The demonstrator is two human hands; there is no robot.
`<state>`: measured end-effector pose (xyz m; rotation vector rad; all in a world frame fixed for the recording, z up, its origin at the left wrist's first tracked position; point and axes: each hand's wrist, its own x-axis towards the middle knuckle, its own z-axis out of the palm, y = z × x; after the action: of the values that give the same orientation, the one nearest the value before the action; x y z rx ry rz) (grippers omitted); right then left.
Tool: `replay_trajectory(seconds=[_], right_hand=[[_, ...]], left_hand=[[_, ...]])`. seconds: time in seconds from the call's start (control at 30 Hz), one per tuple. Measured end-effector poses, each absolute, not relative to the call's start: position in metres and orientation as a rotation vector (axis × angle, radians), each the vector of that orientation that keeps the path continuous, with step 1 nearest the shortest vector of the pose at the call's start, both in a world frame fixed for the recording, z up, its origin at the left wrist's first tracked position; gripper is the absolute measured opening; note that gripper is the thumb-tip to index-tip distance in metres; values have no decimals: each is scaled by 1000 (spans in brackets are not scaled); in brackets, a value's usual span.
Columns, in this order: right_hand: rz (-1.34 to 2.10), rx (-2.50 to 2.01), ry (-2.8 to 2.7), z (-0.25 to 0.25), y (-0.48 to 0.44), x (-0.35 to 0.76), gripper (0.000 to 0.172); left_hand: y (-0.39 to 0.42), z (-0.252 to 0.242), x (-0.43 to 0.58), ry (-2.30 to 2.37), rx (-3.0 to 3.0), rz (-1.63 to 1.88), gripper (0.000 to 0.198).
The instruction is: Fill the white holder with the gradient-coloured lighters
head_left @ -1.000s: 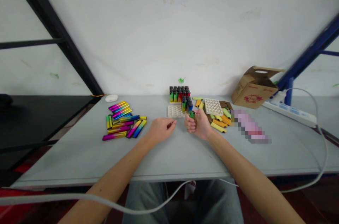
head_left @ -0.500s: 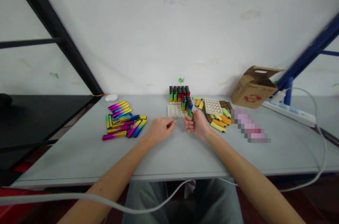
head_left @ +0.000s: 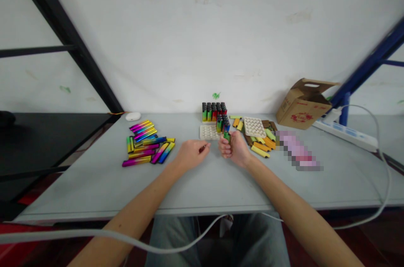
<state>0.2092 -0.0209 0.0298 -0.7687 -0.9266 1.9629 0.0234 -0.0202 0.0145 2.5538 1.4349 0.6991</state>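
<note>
The right hand (head_left: 236, 149) has its fingers curled tightly around a green lighter (head_left: 226, 136), near side of the standing lighters (head_left: 214, 112), while the left hand's (head_left: 191, 154) fingers bend loosely inward, whether holding anything I cannot tell.

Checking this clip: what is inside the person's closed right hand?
The right hand grips a lighter; its green upper part shows above the curled fingers. The lower part is covered, and whether anything else sits in the palm cannot be seen.
</note>
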Motion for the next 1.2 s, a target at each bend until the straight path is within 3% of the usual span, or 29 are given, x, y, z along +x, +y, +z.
replay_trajectory(seconds=[0.97, 1.2], right_hand=[[1921, -816, -883, 31, -21, 210, 39], [1730, -848, -839, 25, -18, 207, 22]], left_hand=[[-17, 12, 22, 1424, 2564, 736, 35], [-18, 12, 21, 1384, 2535, 814, 35]])
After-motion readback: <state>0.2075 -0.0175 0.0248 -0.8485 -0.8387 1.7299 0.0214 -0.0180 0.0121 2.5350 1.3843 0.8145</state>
